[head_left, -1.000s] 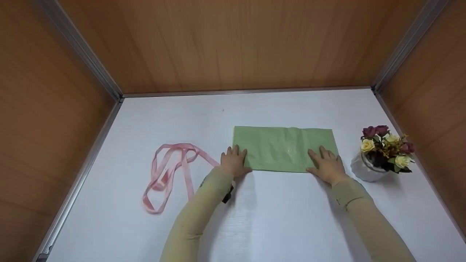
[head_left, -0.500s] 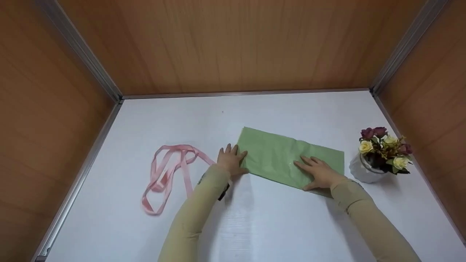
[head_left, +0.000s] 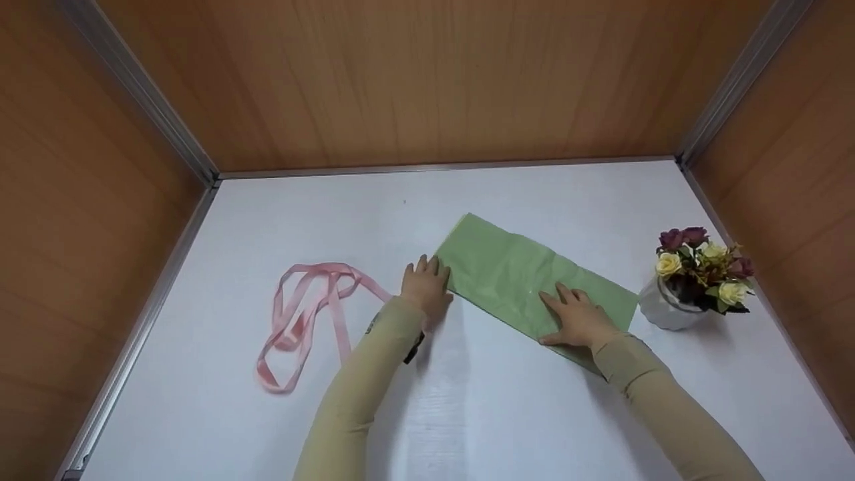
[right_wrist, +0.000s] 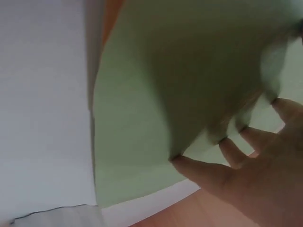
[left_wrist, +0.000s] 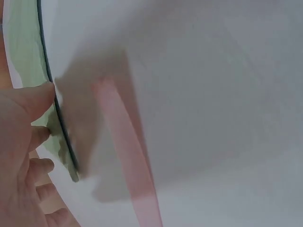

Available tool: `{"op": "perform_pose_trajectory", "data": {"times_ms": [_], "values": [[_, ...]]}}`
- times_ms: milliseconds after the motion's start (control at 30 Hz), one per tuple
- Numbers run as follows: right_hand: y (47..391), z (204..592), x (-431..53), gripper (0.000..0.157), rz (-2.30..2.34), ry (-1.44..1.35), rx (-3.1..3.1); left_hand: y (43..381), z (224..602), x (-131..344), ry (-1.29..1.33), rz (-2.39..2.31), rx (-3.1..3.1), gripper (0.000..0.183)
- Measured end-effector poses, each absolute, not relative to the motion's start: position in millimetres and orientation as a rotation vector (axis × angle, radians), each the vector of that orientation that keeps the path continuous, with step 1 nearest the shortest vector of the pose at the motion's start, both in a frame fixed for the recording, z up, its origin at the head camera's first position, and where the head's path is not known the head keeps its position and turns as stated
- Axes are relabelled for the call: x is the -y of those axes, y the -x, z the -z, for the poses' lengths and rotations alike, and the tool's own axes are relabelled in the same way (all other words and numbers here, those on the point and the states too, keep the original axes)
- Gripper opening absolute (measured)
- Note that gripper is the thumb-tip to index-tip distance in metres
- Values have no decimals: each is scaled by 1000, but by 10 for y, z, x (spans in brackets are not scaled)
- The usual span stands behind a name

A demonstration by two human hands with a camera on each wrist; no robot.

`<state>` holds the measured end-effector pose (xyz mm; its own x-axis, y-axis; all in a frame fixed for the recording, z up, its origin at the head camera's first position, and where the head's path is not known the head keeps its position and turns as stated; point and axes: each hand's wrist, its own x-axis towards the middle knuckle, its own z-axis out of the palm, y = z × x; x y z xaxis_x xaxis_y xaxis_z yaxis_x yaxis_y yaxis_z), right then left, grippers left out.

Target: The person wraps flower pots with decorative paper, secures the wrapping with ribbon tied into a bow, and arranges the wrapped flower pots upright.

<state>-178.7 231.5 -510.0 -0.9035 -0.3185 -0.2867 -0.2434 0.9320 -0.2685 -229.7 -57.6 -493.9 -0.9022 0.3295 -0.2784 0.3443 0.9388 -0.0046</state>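
A folded sheet of green paper (head_left: 501,267), or something like it, lies aslant on the white table, its right end nearer the person. My left hand (head_left: 425,289) touches its left corner. In the left wrist view the thumb and fingers of the left hand (left_wrist: 19,127) reach the edge of the green sheet (left_wrist: 28,42). My right hand (head_left: 580,319) is spread flat over the right part. In the right wrist view the fingertips of that right hand (right_wrist: 255,165) press on the sheet (right_wrist: 128,156). A pink ribbon (head_left: 339,314) lies in loops left of the left hand, partly under the forearm.
At the right stands a white pot (head_left: 671,308) with artificial-looking yellow and dark red flowers (head_left: 708,264). The sheet's right corner comes right up to the pot. Wooden panels (head_left: 427,80) with metal frame strips close in the table's back and sides.
The green sheet has turned clockwise from square to slanted, its right end swinging toward the person and its left end away. My right hand has moved left and nearer; the left stays at the corner.
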Motion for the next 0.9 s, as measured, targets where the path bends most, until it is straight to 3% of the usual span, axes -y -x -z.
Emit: {"op": "perform_pose_trajectory", "data": {"times_ms": [467,900], "values": [[1765,5101,-2208,90,351,289,-2759,2203,5034,294,-690,68,-2827,53],[1512,5090,-1787,87,239,222,-2886,2077,5074,64,-552,-103,-2850,57]]}}
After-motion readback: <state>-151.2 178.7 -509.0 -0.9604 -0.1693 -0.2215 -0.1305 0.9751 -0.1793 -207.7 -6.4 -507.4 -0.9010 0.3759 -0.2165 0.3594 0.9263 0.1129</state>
